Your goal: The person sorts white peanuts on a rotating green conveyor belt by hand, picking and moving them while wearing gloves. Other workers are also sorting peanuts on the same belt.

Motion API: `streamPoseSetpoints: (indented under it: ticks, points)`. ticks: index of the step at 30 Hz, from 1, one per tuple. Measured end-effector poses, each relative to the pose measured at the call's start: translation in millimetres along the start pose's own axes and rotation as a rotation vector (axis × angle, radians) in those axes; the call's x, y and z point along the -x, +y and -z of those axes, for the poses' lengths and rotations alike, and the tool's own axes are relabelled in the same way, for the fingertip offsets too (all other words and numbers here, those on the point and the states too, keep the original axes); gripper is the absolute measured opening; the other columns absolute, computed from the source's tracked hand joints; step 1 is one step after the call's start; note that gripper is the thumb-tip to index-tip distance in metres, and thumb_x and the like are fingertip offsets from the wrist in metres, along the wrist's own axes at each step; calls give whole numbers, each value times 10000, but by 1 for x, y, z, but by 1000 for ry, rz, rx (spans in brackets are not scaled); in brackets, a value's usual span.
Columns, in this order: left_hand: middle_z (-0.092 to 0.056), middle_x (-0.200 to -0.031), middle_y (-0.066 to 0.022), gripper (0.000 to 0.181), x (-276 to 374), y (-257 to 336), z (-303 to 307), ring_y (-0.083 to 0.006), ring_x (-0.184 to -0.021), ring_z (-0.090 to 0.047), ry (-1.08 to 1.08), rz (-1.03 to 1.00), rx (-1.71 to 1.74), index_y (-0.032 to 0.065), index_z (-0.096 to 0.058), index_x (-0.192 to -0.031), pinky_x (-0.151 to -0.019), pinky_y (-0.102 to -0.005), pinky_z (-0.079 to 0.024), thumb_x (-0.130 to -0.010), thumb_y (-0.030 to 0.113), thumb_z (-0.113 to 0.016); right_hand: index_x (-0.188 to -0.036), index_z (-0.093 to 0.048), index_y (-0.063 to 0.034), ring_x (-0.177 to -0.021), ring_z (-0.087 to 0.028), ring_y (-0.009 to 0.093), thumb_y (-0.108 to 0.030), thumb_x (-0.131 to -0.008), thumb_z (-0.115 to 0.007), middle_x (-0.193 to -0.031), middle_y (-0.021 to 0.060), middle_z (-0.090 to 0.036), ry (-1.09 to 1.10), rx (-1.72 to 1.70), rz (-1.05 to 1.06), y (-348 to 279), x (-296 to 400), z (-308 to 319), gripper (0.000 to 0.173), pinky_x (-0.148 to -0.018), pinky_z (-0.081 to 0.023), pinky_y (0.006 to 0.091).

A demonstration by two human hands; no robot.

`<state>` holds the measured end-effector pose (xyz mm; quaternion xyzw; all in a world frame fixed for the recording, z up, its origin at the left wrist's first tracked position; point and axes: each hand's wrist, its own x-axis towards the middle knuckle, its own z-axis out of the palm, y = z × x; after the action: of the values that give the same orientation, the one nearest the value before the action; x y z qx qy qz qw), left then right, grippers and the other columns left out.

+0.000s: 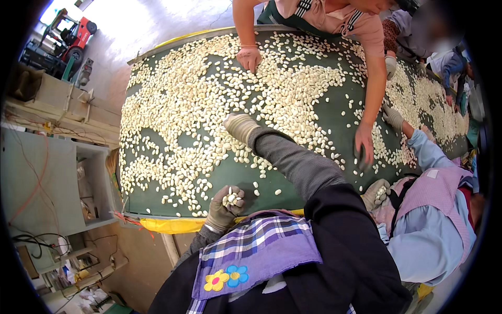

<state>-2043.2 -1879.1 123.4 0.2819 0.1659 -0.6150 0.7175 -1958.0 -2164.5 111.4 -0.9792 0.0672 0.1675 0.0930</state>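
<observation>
My left hand (224,208), in a knit work glove, is cupped at the near edge of a dark green belt (274,180). Several white beans (233,197) lie in its curled fingers. Stretched out over the middle of the belt is my right hand (242,126), in a striped knit glove. It touches or hovers just over the layer of white beans (196,98) spread there. Its fingertips are hidden from this angle, so whether they pinch a bean is unclear. Two loose beans (256,188) sit on the green surface right of my left hand.
Across the belt a person (313,15) leans in, both hands at the beans. To my right a co-worker in a pink apron (431,196) reaches over the belt, with more people beyond. Yellow sheeting (168,225) lines the near edge. A red forklift (74,37) stands far left.
</observation>
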Motion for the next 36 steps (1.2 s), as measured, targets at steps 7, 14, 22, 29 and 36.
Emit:
streamPoseSetpoints:
  ticks: [7, 14, 22, 29, 36]
  points:
    - [-620, -996, -124, 313, -5, -12, -11, -184, -768, -576, -44, 5, 44, 24, -616, -1055, -516, -181, -407, -1019, 326, -542, -1189, -679, -42, -955, -731, 305, -84, -899, -623, -1096, 180, -728, -53, -347, -60, 40, 2, -9, 298, -808, -594, 460]
    - [-593, -1012, -146, 331, -5, -30, -33, -193, -757, -598, -40, 8, 120, -16, -576, -1075, -524, -168, -481, -1036, 305, -503, -1047, -657, -83, -614, -577, 95, -171, -920, -607, -820, 28, -644, -219, -1940, -95, 27, 103, -53, 162, -493, -436, 227]
    - [-645, -1059, -185, 314, -8, -48, -35, -210, -765, -616, 35, 0, 118, -21, -605, -1070, -523, -170, -507, -1019, 281, -536, -1297, -609, -76, -603, -509, 88, -219, -974, -565, -800, -9, -571, 61, -1646, -348, 75, 162, -65, 356, -497, -444, 233]
    - [-613, -990, -119, 289, -7, -69, -46, -159, -758, -580, -39, -11, 107, 2, -602, -1056, -494, -149, -415, -1019, 282, -537, -1384, -548, -99, -515, -415, 67, -156, -971, -508, -678, -42, -478, 605, -1466, -733, 198, 212, -83, 419, -424, -356, 224]
    - [-524, -937, -74, 270, 1, -89, -70, -140, -791, -571, -27, 6, 109, 30, -571, -1007, -508, -142, -422, -1026, 296, -531, -1176, -660, -36, -505, -476, 62, -174, -964, -600, -667, -34, -542, -111, -1543, -311, 120, 242, -54, 260, -442, -399, 216]
